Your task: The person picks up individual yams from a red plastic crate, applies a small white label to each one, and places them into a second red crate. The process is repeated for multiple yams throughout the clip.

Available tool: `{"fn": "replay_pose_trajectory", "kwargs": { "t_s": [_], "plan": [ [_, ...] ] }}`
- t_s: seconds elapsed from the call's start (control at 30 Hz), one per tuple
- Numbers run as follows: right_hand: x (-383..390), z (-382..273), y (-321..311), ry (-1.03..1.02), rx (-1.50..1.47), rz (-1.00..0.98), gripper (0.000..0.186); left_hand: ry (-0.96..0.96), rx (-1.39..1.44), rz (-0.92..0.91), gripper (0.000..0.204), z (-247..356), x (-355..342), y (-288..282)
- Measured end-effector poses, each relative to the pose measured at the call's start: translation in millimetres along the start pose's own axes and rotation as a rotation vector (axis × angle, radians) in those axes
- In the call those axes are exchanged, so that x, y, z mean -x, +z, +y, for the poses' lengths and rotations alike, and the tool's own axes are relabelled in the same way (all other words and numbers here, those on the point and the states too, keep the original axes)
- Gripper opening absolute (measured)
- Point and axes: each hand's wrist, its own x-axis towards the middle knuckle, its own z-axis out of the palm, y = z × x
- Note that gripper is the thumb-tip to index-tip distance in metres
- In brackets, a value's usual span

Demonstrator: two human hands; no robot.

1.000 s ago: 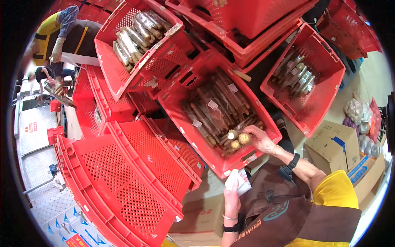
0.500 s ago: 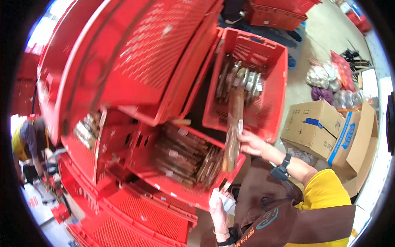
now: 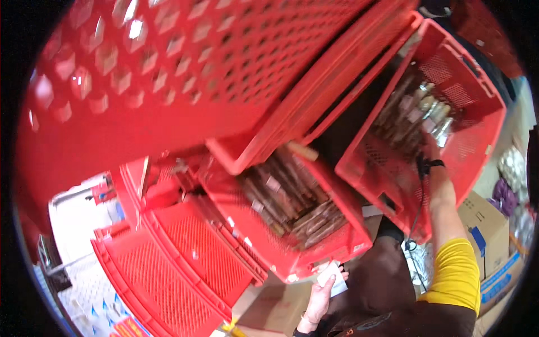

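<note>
My right hand (image 3: 431,147) reaches down into the right-hand red crate (image 3: 483,137), against several long, brown, clear-wrapped packs (image 3: 412,109) with white labels. Its fingers are dim and smeared, so I cannot make out whether they grip one. My left hand (image 3: 320,297) pinches a small wad of white paper slips (image 3: 336,281) by the front edge of the middle red crate (image 3: 348,236). More long brown wrapped packs (image 3: 286,191) lie in that middle crate, some along it and some across at its near end.
A large red perforated crate wall (image 3: 185,73) rises over the upper left. Red crates (image 3: 185,253) stand at the lower left. A cardboard box (image 3: 485,224) with blue tape sits beyond my right arm; another cardboard box (image 3: 275,309) is below the crates. Bagged goods (image 3: 511,168) lie far right.
My right hand has gone from holding a long wrapped pack above the crates to down inside the right-hand crate. The view has swung left. My left hand still holds the white paper.
</note>
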Motion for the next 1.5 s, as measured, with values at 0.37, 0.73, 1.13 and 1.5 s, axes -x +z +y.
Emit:
{"fn": "replay_pose_trajectory", "kwargs": {
  "t_s": [0.37,0.73,1.13,1.5],
  "plan": [
    [272.9,-314.3,275.6,-0.255,-0.080,-0.431,0.021,0.006,0.106,0.144,0.039,-39.4,62.5,-120.9],
    [310.4,-206.3,571.5,-0.113,0.815,-0.184,0.059,0.259,0.370,0.307,0.039,-79.9,117.0,-238.6],
    [299.0,-242.1,562.8,0.183,0.617,-0.475,0.073,0.214,0.378,0.343,0.033,-69.0,127.5,-224.3],
    [410.6,-357.2,342.1,0.116,-0.365,-0.791,0.075,0.225,0.295,0.183,0.038,-12.2,135.2,-196.3]
  ]
}}
